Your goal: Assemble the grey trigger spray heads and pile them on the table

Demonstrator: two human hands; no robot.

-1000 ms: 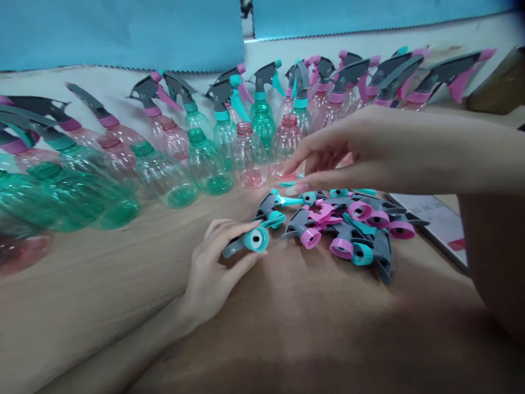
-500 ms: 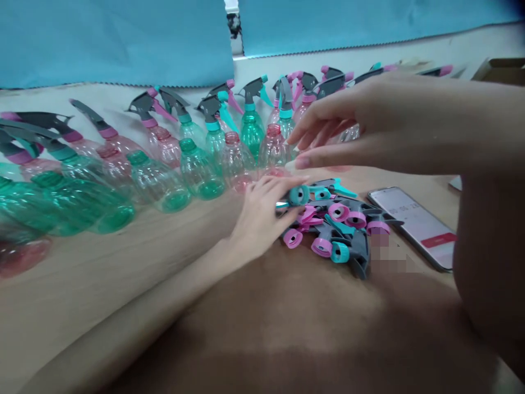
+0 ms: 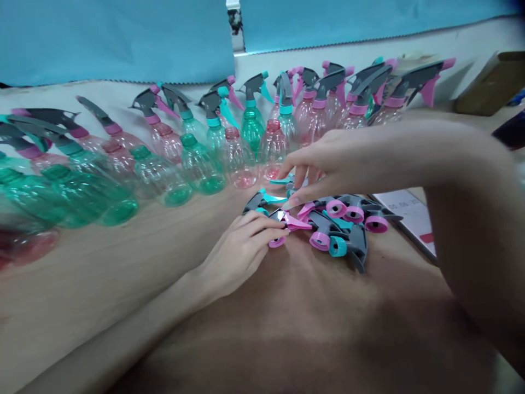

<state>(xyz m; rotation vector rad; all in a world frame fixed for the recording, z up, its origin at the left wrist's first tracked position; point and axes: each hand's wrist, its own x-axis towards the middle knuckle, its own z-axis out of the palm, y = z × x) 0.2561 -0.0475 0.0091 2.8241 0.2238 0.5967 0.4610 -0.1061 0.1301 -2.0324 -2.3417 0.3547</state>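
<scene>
My left hand (image 3: 238,249) is closed on a grey-and-pink spray trigger head (image 3: 297,222), at the left side of a loose pile. Just behind it lies a grey-and-turquoise trigger head (image 3: 264,200). From above, my right hand (image 3: 324,158) reaches down with curled fingers and thumb around another turquoise-and-grey trigger head (image 3: 283,180), which the fingers partly hide. Beside the hands, the rest of the pile shows pink collars (image 3: 319,241) and a turquoise collar (image 3: 338,247) facing me.
Open-necked green bottles (image 3: 200,167) and pink bottles (image 3: 238,158) stand in a row behind my hands. Farther back, several bottles have trigger heads (image 3: 250,87) on. Under my right forearm lies a phone (image 3: 404,210). A brown box (image 3: 490,82) stands at the back right.
My right hand has come down and left from the air to the trigger heads. My left hand has shifted left and nearer, and trigger heads at the pile's left have moved apart.
</scene>
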